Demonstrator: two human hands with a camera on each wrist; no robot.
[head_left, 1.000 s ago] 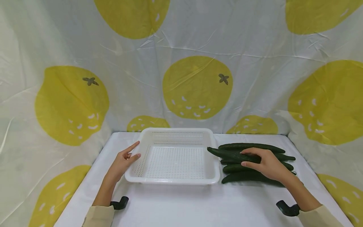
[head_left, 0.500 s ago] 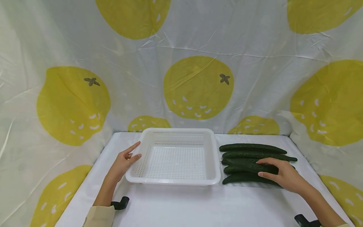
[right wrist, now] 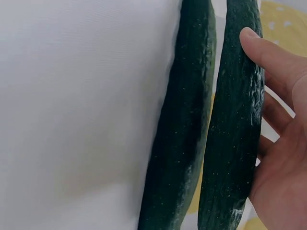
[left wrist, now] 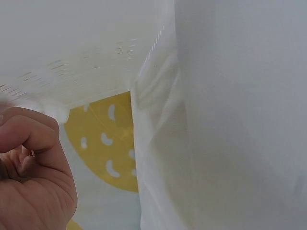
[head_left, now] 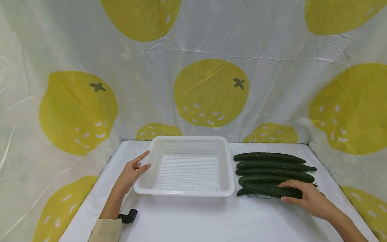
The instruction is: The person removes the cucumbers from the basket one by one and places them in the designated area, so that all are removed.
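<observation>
A white perforated plastic basket (head_left: pixel 188 173) stands on the white-covered table. My left hand (head_left: pixel 131 173) grips its left rim, thumb on the rim; in the left wrist view the curled fingers of my left hand (left wrist: pixel 36 163) are beside the basket wall. On the right, several dark green cucumbers (head_left: pixel 269 157) lie side by side. My right hand (head_left: pixel 308 198) holds one cucumber (head_left: pixel 272 190) by its right part, just above the front cucumber (head_left: pixel 243 192), mostly hidden in the head view. The right wrist view shows a narrow gap between the held cucumber (right wrist: pixel 235 115) and the other cucumber (right wrist: pixel 180 124).
A pale curtain (head_left: pixel 272 97) printed with yellow fruit hangs behind and around the table. The white tablecloth (head_left: pixel 205 222) spreads in front of the basket. A black wrist strap piece (head_left: pixel 128 216) sticks out from the left wrist.
My right hand has moved toward the front and right with the cucumber, from over the row's back part to above its front one. The left hand and the basket have stayed in place.
</observation>
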